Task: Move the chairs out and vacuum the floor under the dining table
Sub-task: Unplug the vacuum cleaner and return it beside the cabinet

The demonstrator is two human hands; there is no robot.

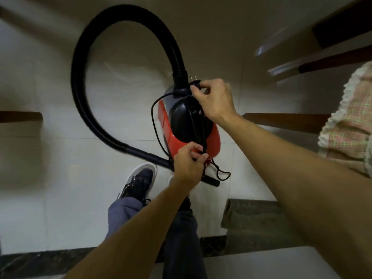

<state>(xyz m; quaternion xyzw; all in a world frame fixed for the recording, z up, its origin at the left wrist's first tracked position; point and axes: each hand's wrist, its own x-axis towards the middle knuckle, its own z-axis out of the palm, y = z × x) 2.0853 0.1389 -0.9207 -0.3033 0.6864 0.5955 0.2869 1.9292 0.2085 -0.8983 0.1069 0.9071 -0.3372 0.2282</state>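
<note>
The plug is pinched by the right hand, the limp cord gripped by the left hand. The rigid canister vacuum is judged light.

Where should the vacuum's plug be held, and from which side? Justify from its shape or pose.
Grip the plug by its black body, below the two metal prongs, coming from the right as the right hand does: the prongs point up and away, and the hose blocks the left.

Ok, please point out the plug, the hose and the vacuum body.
plug (194, 83): head view, black base below the prongs.
hose (79, 77): head view, left bend of loop.
vacuum body (212, 142): head view, red shell.
</note>
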